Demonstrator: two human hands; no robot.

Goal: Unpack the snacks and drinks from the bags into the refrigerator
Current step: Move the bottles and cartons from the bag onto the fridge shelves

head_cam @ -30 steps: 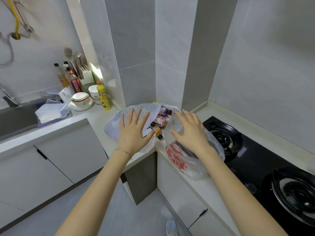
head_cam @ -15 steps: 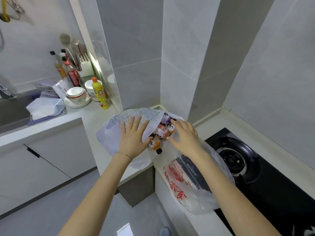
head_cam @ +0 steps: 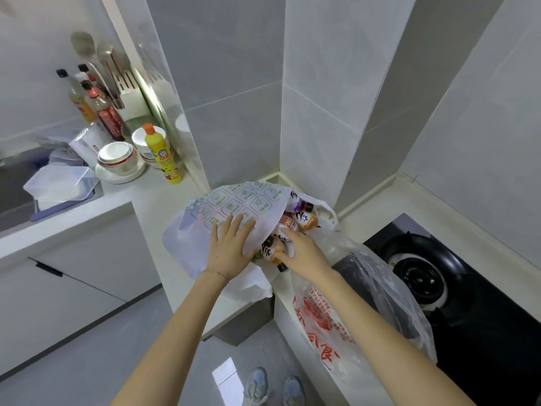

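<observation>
White bag: a thin white carrier bag (head_cam: 202, 238) printed with green icons lies on its side in the corner of the pale countertop (head_cam: 158, 206), with its mouth facing right.
Drinks: small bottles (head_cam: 303, 222) with dark caps and black-and-white labels, holding orange and reddish liquid, crowd the mouth of the white carrier bag. A few poke out toward the near edge.
Left hand: the left hand (head_cam: 229, 249) lies palm down on top of the white carrier bag, its fingers straight and spread, pressing the plastic. A thin bracelet sits at the wrist.
Right hand: the right hand (head_cam: 303, 253) is at the bag's mouth, its fingers lying over the bottles and its thumb against one near the opening. Whether they close round a bottle cannot be told.
Clear bag: a translucent bag with red print (head_cam: 322, 320) sits just right of the white one, under the right forearm. It droops over the near counter edge and has something dark inside.
Hob: a black gas hob (head_cam: 480, 332) lies at the right, one burner beside the translucent bag.
Far left: a yellow dish-soap bottle (head_cam: 163, 155) with an orange cap, stacked bowls (head_cam: 117, 156), sauce bottles (head_cam: 102, 112), a knife block (head_cam: 130, 89) and a clear plastic box (head_cam: 58, 183) stand along the countertop.
Floor: a pair of light shoes (head_cam: 257, 385) stands on grey flooring at the near edge.
</observation>
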